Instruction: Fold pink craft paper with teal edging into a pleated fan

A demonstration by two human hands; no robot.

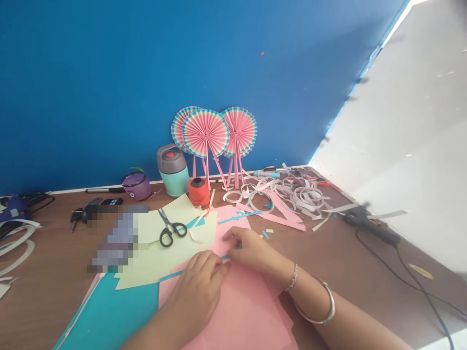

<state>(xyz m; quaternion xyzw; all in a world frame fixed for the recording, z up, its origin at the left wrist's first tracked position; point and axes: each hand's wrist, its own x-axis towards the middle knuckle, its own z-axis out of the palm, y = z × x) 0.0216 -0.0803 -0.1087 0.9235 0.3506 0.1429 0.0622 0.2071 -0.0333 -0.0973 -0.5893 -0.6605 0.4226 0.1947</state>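
Note:
My left hand and my right hand meet over a sheet of pink paper, pinching a thin teal paper strip between them. A bracelet and a bangle circle my right wrist. Black-handled scissors lie on a pale yellow paper sheet, just beyond my left hand. A teal sheet lies at the lower left. Loose pink pieces and small teal scraps sit beyond my right hand.
Pleated paper fans lean against the blue wall behind an orange thread spool and a mint bottle. White paper curls are heaped at the back right. A corded glue gun lies on the wooden table at right.

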